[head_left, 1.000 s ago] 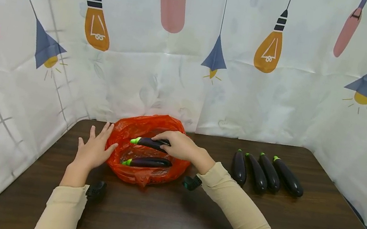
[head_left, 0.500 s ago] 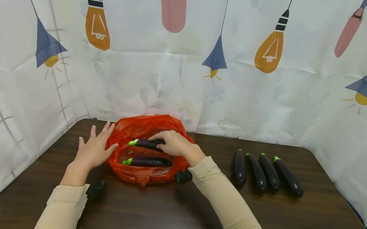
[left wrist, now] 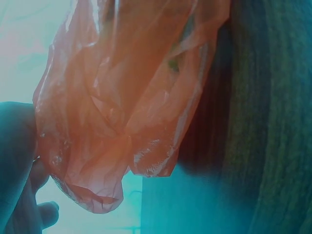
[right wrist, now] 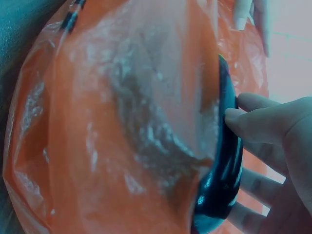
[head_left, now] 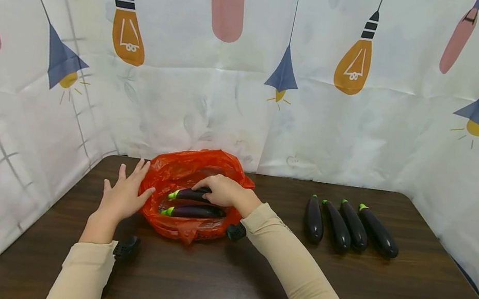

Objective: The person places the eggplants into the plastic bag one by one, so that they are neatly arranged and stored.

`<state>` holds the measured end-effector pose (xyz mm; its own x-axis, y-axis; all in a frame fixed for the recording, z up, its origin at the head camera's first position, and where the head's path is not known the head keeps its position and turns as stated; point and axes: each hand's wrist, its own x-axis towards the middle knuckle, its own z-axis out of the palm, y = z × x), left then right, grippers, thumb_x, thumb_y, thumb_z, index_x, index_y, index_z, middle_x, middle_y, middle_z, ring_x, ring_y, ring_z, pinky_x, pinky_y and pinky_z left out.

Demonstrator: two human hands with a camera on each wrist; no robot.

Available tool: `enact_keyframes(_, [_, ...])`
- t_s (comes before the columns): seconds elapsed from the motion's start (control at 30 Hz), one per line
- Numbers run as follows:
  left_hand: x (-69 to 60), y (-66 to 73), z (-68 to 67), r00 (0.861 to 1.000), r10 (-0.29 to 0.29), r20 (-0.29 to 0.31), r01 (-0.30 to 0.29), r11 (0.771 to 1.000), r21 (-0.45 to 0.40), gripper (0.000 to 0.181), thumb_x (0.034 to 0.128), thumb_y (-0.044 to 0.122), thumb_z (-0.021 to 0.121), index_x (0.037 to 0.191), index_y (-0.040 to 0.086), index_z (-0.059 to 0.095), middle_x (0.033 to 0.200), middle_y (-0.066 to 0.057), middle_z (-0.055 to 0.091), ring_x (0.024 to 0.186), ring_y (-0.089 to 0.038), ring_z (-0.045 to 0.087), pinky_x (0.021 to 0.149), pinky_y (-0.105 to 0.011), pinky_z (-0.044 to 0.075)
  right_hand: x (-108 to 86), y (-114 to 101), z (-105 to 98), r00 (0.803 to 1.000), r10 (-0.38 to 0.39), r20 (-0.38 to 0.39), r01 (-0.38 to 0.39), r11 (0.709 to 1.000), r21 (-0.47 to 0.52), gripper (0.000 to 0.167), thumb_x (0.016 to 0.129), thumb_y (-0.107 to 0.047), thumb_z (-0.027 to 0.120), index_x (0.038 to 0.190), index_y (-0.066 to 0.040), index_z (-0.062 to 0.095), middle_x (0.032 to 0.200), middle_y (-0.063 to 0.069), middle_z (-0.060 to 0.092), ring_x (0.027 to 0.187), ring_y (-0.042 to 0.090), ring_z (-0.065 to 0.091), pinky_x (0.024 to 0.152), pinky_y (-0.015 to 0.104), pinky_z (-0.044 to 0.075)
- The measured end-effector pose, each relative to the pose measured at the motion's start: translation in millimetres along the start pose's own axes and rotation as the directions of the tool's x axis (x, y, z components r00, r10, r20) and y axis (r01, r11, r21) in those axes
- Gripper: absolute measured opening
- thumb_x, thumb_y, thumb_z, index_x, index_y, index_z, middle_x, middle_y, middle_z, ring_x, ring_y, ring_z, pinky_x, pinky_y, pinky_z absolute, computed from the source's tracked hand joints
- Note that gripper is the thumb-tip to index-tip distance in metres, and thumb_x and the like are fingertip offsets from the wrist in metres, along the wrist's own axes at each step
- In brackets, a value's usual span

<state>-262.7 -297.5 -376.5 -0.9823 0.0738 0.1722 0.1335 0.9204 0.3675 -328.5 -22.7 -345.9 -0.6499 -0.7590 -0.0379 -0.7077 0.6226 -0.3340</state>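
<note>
Cream cloth covers both forearms, the two sleeves crossing the near part of one brown worktop. The left hand has its fingers spread, thumb touching the left edge of one red plastic bag, probably to steady the thin film while the mouth gapes. Inside the bag, the nearer eggplant lies crosswise, untouched. Just beyond it, the right hand has a narrow grip on the held eggplant, thumb opposing fingers, likely because so slick and round a body needs pinching from both sides. Both green ends point left, perhaps so the pair nests neatly; whether the held one also rests on the bag cannot be told. Off to the right, well apart from the bag, four more eggplants lie on the worktop with green ends facing away, seemingly lined up to stop them rolling. That makes six eggplants altogether. Behind hangs a lamp-printed sheet.
</note>
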Motion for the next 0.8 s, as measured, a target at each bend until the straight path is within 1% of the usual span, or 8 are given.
enact_keyframes(0.2, [1.1,-1.5,0.2,1.000,0.001,0.001,-0.001,1.000,0.010,0.081,0.1036,0.031,0.058,0.165,0.007,0.012,0.170,-0.020,0.004,0.147,-0.060,-0.007,0.101,-0.086,-0.007,2.8,-2.0,3.8,1.000,0.009,0.012,-0.009,1.000,-0.002,0.037,0.104,-0.010,0.060,0.140,-0.019,0.067,0.141,0.003,0.063,0.130,0.018,0.056,0.108,0.032,0.045])
enact_keyframes(0.47, [0.1,2.0,0.0,1.000,-0.007,0.011,0.007,1.000,0.003,0.081,0.1031,0.031,0.059,0.165,0.006,0.013,0.170,-0.021,0.006,0.147,-0.060,-0.007,0.101,-0.087,-0.006,6.6,1.7,11.7,1.000,0.023,0.021,-0.023,1.000,-0.007,0.038,0.104,-0.011,0.059,0.141,-0.021,0.066,0.142,0.002,0.062,0.132,0.019,0.056,0.109,0.033,0.045])
enact_keyframes(0.8, [0.4,1.1,1.3,1.000,-0.004,0.005,0.004,1.000,-0.001,0.081,0.1026,0.031,0.060,0.165,0.006,0.014,0.170,-0.020,0.006,0.147,-0.059,-0.007,0.101,-0.087,-0.006,9.5,4.5,16.0,0.999,0.023,0.033,-0.024,1.000,0.013,0.037,0.105,-0.011,0.059,0.140,-0.020,0.066,0.141,0.002,0.062,0.132,0.018,0.055,0.110,0.032,0.043])
